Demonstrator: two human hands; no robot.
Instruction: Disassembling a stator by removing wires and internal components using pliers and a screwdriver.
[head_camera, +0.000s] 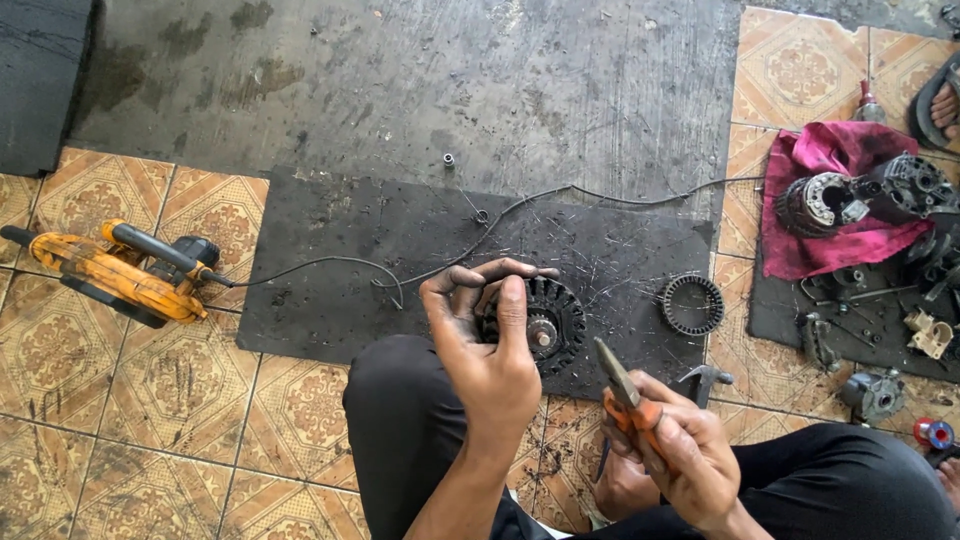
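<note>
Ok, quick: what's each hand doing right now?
Left hand: closed on the black finned rotor.
Right hand: closed on orange-handled pliers.

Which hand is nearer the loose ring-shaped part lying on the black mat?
Right. The right hand, holding orange-handled pliers, sits just below the ring; the left hand is farther left, at the finned rotor.

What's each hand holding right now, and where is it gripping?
The left hand grips the black finned rotor by its near rim, fingers curled over it. The right hand holds orange-handled pliers by the handles, jaws pointing up.
</note>
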